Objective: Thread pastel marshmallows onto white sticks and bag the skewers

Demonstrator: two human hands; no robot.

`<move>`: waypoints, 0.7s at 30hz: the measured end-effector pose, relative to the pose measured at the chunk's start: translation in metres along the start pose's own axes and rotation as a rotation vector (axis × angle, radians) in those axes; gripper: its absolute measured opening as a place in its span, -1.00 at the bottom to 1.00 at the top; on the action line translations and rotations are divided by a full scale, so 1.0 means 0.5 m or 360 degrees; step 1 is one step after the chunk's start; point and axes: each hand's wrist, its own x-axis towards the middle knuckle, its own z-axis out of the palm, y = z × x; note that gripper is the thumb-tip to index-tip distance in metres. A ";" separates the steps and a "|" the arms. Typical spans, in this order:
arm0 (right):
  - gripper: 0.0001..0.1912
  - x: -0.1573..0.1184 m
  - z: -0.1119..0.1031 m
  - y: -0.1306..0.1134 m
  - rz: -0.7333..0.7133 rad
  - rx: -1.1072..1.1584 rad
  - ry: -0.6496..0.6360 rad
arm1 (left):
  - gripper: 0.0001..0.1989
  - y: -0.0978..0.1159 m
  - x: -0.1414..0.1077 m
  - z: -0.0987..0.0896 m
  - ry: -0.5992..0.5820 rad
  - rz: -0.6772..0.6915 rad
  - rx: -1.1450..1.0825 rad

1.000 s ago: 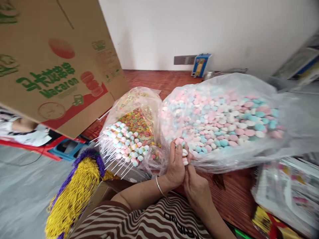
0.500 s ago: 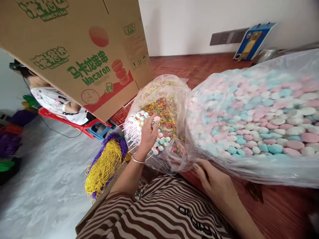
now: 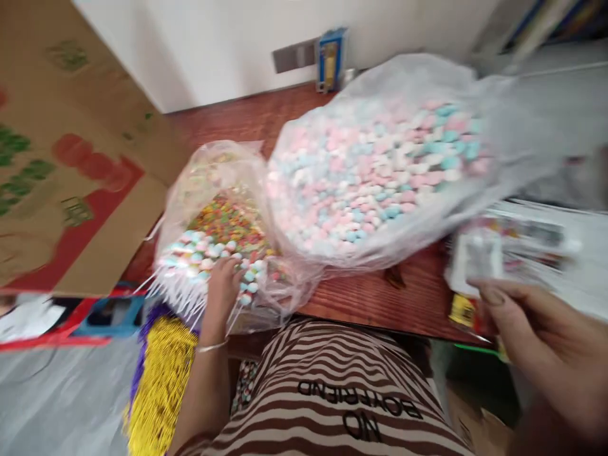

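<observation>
My left hand rests among candy skewers on white sticks, its fingers bent over them; what it grips is too small to tell. The skewers lie in a clear plastic bag that also holds small multicoloured rings. To the right, a large clear bag is full of pink, blue and white candies. My right hand is at the far right, thumb and index finger close together at the edge of a small white packet. Blur hides whether it grips the packet.
A large printed cardboard box stands at the left. Yellow and purple bead strands hang below the skewers. A blue box is by the wall. Red and blue stools stand at the left, and papers lie right.
The view has swung right. My right hand has left the edge of the plastic bag and moved right to the packets. My left hand stays at the skewers.
</observation>
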 end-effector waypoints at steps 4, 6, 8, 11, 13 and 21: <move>-0.69 0.030 -0.071 0.037 0.0248 -0.0064 0.0370 | -0.78 0.008 0.010 -0.019 -0.0180 -0.0062 -0.0083; -0.69 0.040 -0.093 0.048 0.0300 -0.0109 0.0426 | -0.76 0.021 0.015 -0.029 -0.0118 -0.0216 -0.0077; -0.68 0.038 -0.103 0.047 0.0315 -0.0071 0.0450 | -0.77 0.047 0.013 -0.043 0.0033 -0.0465 -0.0022; -0.70 0.018 -0.093 0.022 0.0231 0.0117 0.0378 | -0.80 0.095 -0.001 -0.060 0.0342 -0.0559 -0.0027; -0.73 0.003 -0.069 0.000 0.0061 0.0367 0.0085 | -0.81 0.122 -0.010 -0.061 0.0490 -0.0538 -0.0137; -0.68 0.001 0.142 -0.031 -0.0551 0.0765 -0.1455 | -0.65 0.195 -0.069 -0.041 0.0408 -0.0735 0.0026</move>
